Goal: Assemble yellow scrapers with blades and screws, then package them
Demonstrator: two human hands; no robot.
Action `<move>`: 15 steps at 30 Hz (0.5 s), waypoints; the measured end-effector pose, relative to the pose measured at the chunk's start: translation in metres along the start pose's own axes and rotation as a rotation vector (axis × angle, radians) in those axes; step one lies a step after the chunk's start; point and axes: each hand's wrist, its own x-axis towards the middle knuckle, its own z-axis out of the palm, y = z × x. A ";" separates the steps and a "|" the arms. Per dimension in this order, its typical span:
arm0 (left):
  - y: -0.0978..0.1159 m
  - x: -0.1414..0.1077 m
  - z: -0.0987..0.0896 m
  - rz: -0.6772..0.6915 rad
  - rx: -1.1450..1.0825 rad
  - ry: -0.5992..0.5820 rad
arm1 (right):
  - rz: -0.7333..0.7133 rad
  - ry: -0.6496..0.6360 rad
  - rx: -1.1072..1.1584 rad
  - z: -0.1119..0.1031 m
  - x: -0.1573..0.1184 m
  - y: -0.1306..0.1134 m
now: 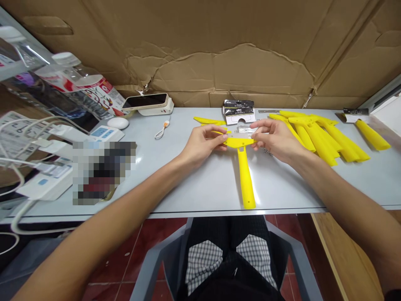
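At the far left, clear plastic bottles (102,94) with white caps lean beside white power strips (52,179) with plugs and cables in them. A white mouse (118,123) lies near a phone (145,101), which rests on a white box-shaped device (156,108) at the back of the table (175,184). The left hand (202,144) pinches the left end of the yellow scraper's head between thumb and fingers. The yellow scraper (246,175) lies in the middle of the table, its handle pointing toward the person, with a blade along its head. Black-and-white packets (239,111) lie behind it. The right hand (274,138) has its fingers curled at the right end of the head. Further right lie a pile of yellow handles (319,136) and one separate yellow handle (372,134) beside another packet (356,115).
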 end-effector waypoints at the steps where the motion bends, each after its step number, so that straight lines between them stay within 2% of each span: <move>1: -0.002 0.000 0.000 0.030 -0.001 -0.001 | 0.000 -0.002 0.006 0.000 0.000 0.000; 15: -0.013 -0.001 0.010 0.129 0.027 0.153 | 0.013 -0.039 0.015 0.004 -0.002 0.000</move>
